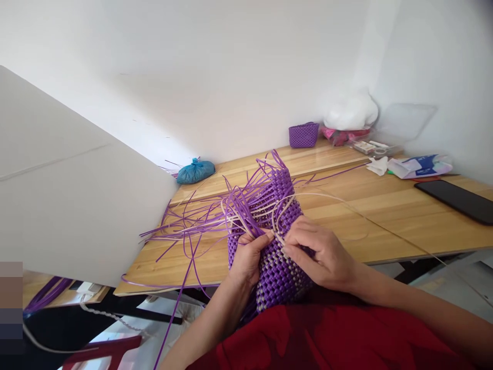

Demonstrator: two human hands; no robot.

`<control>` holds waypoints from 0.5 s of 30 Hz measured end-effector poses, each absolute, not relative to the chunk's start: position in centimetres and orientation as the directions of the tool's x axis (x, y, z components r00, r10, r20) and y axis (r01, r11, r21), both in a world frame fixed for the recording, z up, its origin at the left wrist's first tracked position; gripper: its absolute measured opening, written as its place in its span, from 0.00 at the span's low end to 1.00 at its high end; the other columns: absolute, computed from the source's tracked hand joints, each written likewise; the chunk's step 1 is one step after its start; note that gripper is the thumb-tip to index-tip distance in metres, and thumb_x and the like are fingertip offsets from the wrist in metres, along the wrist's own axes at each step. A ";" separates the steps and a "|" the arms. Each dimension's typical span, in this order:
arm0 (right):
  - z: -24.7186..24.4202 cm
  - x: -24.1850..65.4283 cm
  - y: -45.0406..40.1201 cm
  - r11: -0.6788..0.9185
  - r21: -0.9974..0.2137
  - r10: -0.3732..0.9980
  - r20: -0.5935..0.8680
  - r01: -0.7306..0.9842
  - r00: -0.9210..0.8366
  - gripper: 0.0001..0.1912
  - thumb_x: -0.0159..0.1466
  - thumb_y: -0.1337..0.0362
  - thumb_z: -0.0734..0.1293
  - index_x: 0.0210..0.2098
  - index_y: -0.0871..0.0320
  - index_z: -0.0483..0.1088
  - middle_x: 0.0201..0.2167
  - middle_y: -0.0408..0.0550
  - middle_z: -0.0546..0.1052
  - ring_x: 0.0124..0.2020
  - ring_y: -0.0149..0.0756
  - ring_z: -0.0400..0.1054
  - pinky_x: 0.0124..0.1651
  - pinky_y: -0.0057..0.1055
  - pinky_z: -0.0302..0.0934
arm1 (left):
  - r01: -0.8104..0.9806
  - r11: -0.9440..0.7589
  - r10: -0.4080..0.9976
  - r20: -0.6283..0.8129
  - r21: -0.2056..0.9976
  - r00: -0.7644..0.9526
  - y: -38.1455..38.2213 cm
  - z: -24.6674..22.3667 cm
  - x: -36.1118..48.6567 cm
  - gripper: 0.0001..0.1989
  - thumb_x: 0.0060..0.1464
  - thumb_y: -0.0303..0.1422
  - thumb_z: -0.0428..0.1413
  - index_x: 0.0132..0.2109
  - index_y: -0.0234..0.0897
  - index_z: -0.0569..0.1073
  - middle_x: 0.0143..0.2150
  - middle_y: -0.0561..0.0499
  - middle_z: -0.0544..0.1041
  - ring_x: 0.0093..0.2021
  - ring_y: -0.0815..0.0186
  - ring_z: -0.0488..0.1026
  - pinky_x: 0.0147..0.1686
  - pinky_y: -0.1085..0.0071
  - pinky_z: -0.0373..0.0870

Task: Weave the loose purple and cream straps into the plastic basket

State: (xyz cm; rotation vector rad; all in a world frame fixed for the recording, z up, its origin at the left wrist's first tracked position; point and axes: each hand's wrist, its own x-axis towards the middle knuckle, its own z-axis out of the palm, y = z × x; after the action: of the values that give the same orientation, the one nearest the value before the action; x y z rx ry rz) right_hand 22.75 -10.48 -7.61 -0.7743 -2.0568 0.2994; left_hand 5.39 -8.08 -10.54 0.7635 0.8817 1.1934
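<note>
A woven basket (pixel 275 270) of purple and cream plastic strips leans between my body and the table's front edge. Loose purple strips (pixel 192 221) fan out from its upper rim to the left across the table. My left hand (pixel 248 257) is closed on the basket's rim, its thumb pressed along the top edge. Close beside it, my right hand (pixel 318 252) pinches a cream strip (pixel 280 239) at the weave. One long cream strip (pixel 346 202) arcs away to the right past the table edge.
On the wooden table (pixel 339 226) lie a black phone (pixel 456 199) and a plastic packet (pixel 421 166) at right. A small purple basket (pixel 303 135) and a white bag (pixel 350 110) stand at the back. A blue bag (pixel 195 171) sits at left by a white panel (pixel 77 180).
</note>
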 end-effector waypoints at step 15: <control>-8.2 23.4 -12.9 0.501 -0.825 0.847 0.407 0.262 -0.342 0.10 0.68 0.63 0.61 0.32 0.57 0.69 0.31 0.46 0.73 0.33 0.34 0.65 0.38 0.32 0.61 | -0.409 0.232 0.972 -0.190 0.883 0.140 -8.2 -10.4 4.7 0.10 0.37 0.32 0.69 0.29 0.34 0.78 0.26 0.51 0.76 0.26 0.70 0.70 0.33 0.73 0.65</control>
State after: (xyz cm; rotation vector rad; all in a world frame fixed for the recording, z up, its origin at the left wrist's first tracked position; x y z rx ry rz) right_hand 23.39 -12.93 -8.18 -0.9217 -1.8592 0.8317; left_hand 4.73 -8.21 -10.36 0.7796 0.9161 1.1586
